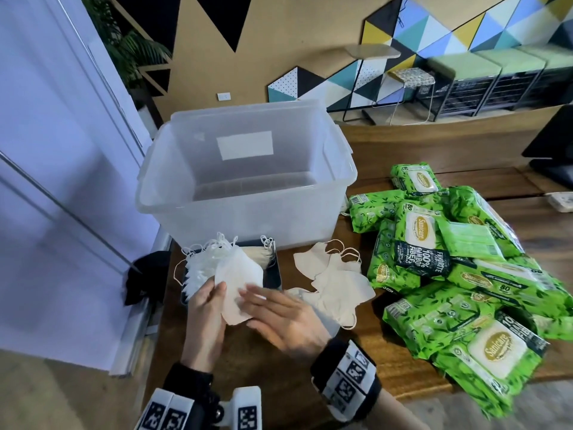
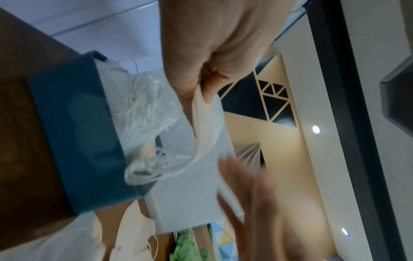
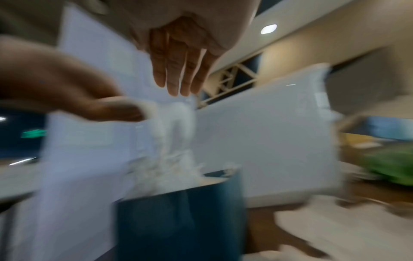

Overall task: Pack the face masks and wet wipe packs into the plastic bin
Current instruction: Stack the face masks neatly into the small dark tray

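A clear plastic bin [image 1: 248, 221] stands at the table's back left; nothing shows inside it. In front of it a dark blue box [image 1: 274, 274] holds a stack of white face masks [image 1: 204, 262]. My left hand [image 1: 217, 290] pinches one pale face mask [image 1: 238, 287] above the box's near edge; the left wrist view shows the pinched mask [image 2: 201, 109]. My right hand [image 1: 248, 297] lies with straight fingers on that mask. Loose beige masks [image 1: 335, 274] lie right of the box. Green wet wipe packs [image 1: 449, 274] are heaped at the right.
The wooden table [image 1: 381, 361] ends just left of the blue box, beside a pale wall panel [image 1: 62, 181]. A black object [image 1: 142, 280] hangs at that left edge. A dark monitor [image 1: 552, 144] stands at the far right.
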